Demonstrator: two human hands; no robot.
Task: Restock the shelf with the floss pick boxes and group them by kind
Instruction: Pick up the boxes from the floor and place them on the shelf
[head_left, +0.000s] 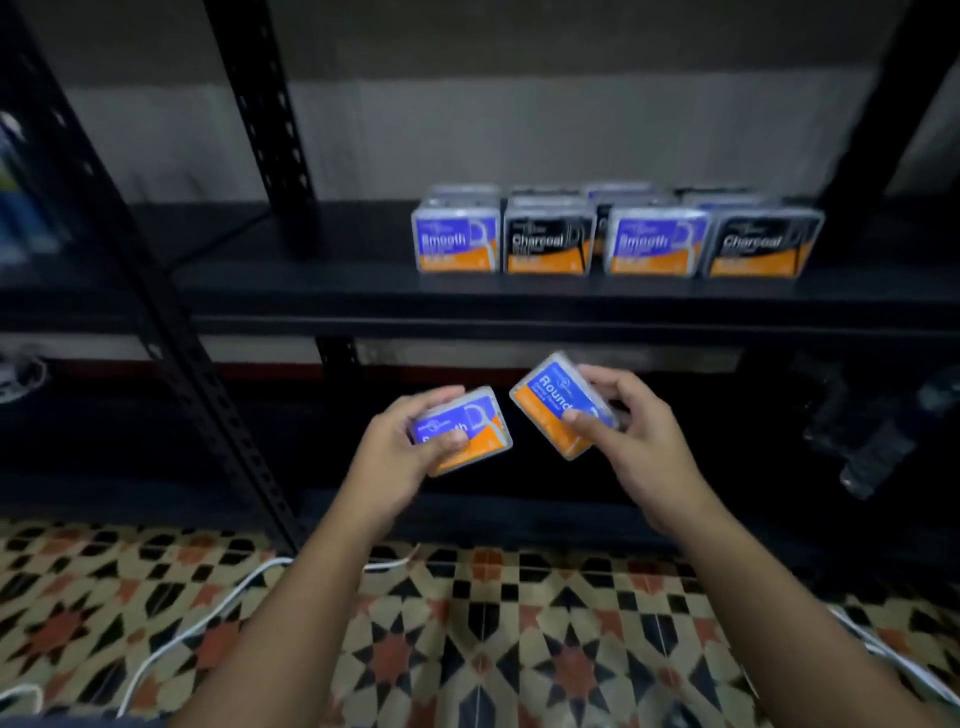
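Note:
My left hand (402, 447) grips a blue-and-orange "Smooth" floss pick box (475, 428) below the shelf board. My right hand (631, 434) grips a blue-and-orange "Round" box (553, 402), tilted, just right of it. On the black shelf (311, 291) above stand rows of boxes: a blue "Smooth" box (456, 240) at the left, a black "Charcoal" box (548, 241), another "Smooth" box (655, 243) and another "Charcoal" box (759, 245). More boxes stand behind them, partly hidden.
A perforated black upright (171, 332) slants down at the left, another upright (270, 119) rises behind. White cables (218, 603) lie on the patterned tile floor. Dark objects (862, 441) sit on the lower shelf at the right.

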